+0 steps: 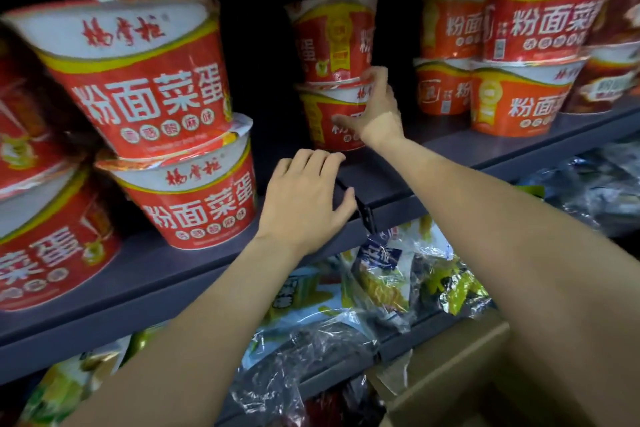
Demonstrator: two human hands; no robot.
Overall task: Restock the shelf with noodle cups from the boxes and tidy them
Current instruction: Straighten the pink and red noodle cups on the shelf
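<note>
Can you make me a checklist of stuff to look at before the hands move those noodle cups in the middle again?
1. Right hand on the lower middle cup: ok, thumb and fingers spread round its side.
2. Upper middle cup sitting straight on the lower one: not ok, it looks tilted.
3. Left hand free to help: ok, it rests flat on the shelf edge and holds nothing.
4. Room beside the middle stack: ok, dark gaps on both sides.
5. Left stack steady: not ok, its top cup leans.
6. More cups in the cardboard box: cannot tell, its inside is hidden.
</note>
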